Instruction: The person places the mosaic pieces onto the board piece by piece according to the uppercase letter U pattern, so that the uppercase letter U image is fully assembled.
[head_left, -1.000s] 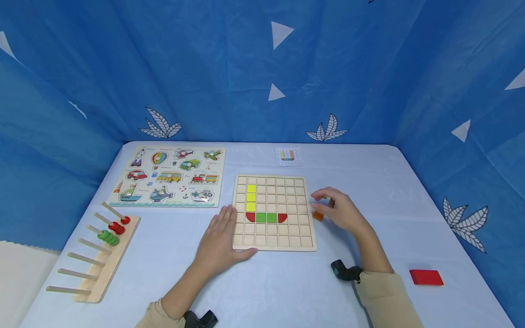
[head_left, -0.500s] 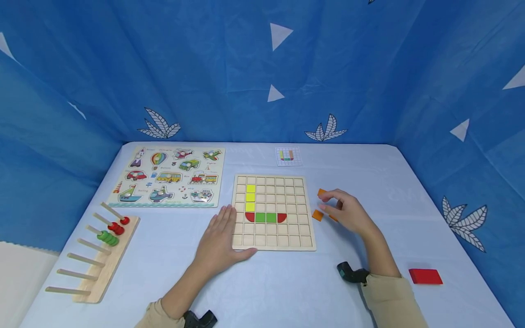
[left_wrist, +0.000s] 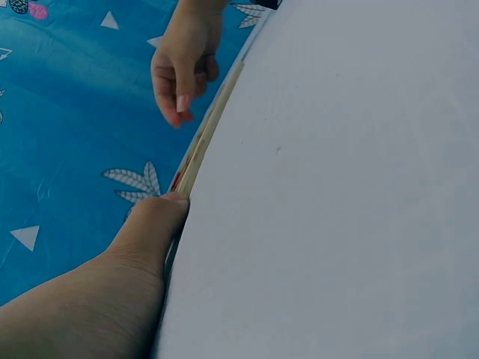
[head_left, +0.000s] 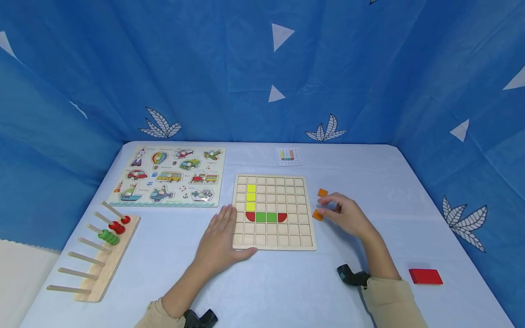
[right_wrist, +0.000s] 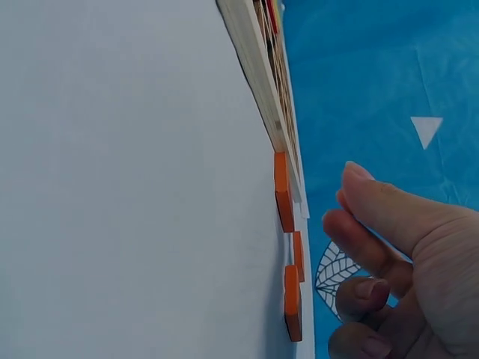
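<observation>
My left hand (head_left: 218,243) lies flat at the left edge of the wooden grid board (head_left: 295,237), with the thumb along its front edge. On the board, several yellow squares (head_left: 250,197) form a column above a row with two green squares (head_left: 266,217) between red quarter-round pieces (head_left: 282,217). Right of the board, my right hand (head_left: 348,216) hovers with loosely bent fingers, holding nothing. Near its fingertips lie an upper orange square tile (head_left: 322,192) and a lower orange tile (head_left: 317,215). A third orange tile (right_wrist: 293,303) shows in the right wrist view; the hand hides it from the head view.
A small pattern card (head_left: 289,156) lies behind the board. At the left are a vehicle picture puzzle (head_left: 168,176) and a wooden peg stand (head_left: 107,264) with red and green beads. A red block (head_left: 425,276) lies at the right.
My right hand has drawn back to the right from the board's edge, uncovering orange tiles, and has since shifted slightly over one of them. The left hand stays in place.
</observation>
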A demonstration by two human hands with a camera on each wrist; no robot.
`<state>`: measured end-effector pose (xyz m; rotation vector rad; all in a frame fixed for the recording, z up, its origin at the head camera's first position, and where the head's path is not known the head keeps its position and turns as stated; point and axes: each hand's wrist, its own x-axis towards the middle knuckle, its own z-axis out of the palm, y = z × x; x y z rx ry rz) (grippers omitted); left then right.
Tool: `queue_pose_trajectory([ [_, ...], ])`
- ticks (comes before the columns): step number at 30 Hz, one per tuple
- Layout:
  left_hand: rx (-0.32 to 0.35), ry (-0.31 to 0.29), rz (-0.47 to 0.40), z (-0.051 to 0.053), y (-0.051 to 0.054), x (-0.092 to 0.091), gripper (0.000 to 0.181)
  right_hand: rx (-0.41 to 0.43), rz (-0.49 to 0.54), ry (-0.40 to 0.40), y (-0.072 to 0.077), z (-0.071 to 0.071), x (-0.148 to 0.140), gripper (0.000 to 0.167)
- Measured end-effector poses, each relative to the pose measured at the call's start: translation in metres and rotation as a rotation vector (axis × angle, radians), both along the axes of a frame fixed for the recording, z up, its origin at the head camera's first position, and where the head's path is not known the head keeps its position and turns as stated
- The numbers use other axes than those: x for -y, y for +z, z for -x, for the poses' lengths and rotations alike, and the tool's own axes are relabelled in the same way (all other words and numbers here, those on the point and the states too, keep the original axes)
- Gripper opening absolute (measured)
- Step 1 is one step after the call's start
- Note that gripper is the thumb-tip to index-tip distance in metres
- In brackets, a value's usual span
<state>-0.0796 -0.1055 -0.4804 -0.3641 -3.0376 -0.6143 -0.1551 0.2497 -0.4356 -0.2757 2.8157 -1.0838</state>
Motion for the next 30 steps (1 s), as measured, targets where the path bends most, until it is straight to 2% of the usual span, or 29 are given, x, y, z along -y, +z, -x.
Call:
queue_pose_trajectory([
  [9, 0.003, -0.002, -0.004, 0.0004, 0.0007, 0.0001, 0.124, 0.018, -0.013, 0.035, -0.0025, -0.0051, 0.0017, 0.024],
  [17, 0.005, 0.000, -0.006, 0.0000, 0.0015, 0.0000, 0.124, 0.010, -0.094, 0.029, -0.0074, -0.0062, 0.0050, 0.027],
  [30, 0.007, 0.001, -0.016, -0.0001, 0.0016, -0.0003, 0.124, -0.034, -0.164, 0.006, -0.0098, -0.0050, 0.0074, 0.026],
])
